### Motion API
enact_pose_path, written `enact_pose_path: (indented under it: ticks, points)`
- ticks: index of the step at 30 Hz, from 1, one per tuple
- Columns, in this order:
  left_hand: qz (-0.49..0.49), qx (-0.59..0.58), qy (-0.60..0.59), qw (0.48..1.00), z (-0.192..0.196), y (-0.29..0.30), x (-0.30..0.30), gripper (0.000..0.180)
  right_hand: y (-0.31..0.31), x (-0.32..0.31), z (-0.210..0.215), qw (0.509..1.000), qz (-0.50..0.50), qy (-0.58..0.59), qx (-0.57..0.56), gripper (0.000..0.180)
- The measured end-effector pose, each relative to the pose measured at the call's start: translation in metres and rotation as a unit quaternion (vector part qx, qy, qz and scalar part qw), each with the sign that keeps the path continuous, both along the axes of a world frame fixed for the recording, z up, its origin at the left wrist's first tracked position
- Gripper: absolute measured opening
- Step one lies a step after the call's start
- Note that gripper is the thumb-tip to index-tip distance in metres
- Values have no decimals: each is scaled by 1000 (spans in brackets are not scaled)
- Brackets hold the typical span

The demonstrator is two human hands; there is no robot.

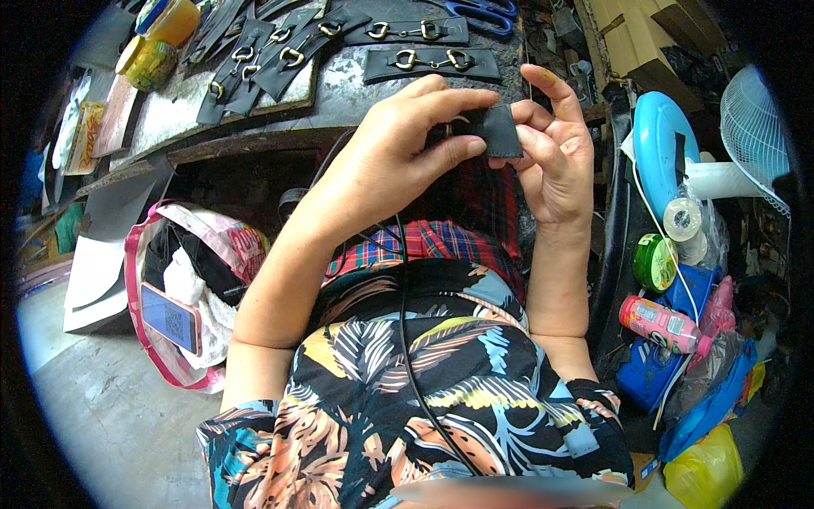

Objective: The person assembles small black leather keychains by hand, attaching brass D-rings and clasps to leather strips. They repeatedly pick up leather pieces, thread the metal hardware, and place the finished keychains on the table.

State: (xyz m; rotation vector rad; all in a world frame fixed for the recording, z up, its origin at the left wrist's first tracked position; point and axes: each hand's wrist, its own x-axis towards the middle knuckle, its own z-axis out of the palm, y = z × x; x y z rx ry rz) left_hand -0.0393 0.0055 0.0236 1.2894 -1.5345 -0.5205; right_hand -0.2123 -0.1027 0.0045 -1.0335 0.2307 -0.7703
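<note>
Between my hands is a small black leather strap (502, 132), held up in front of the table edge. My left hand (397, 140) grips it from the left, thumb below and fingers above. A bit of gold metal shows under those fingers. On its other side, my right hand (555, 161) pinches the strap's right end with the thumb and a bent finger; its index finger points up. Just beyond lies a black strap with a gold horsebit buckle (432, 64). Another such strap (407, 31) is behind it, and several more overlap on a pale board (339, 72) to the left.
Blue-handled scissors (492, 12) lie at the far edge. Two jars, one yellow-lidded (146, 63), stand far left. A pink-edged bag (140, 280) holding a phone (171, 318) is at my left. To my right are a fan (750, 127), a pink bottle (661, 324) and a blue box (649, 373).
</note>
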Motion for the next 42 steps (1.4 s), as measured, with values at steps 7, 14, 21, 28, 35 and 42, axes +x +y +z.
enact_pose_path:
  ticks: [7, 14, 21, 28, 35, 42]
  points:
    - [5, -21, 14, 1000, 0, 0, -1, 18, 8, 1, 6, 983, -106, 94, -116, 54]
    - [24, 56, 47, 997, 4, -2, 0, 23, 24, 1, 12, 939, -193, 111, -263, 44]
    - [68, 50, -18, 996, 3, -2, -4, 28, 24, 5, 11, 942, -182, 111, -258, 45]
    - [49, -41, -69, 996, -4, -3, -5, 16, 20, 4, 11, 948, -148, 119, -256, 62]
    - [21, 3, -97, 995, 1, 3, -1, 16, 19, 5, 11, 938, -164, 138, -271, 62]
    - [17, 17, -113, 993, 2, 4, -2, 17, 22, 3, 14, 912, -170, 186, -323, 69]
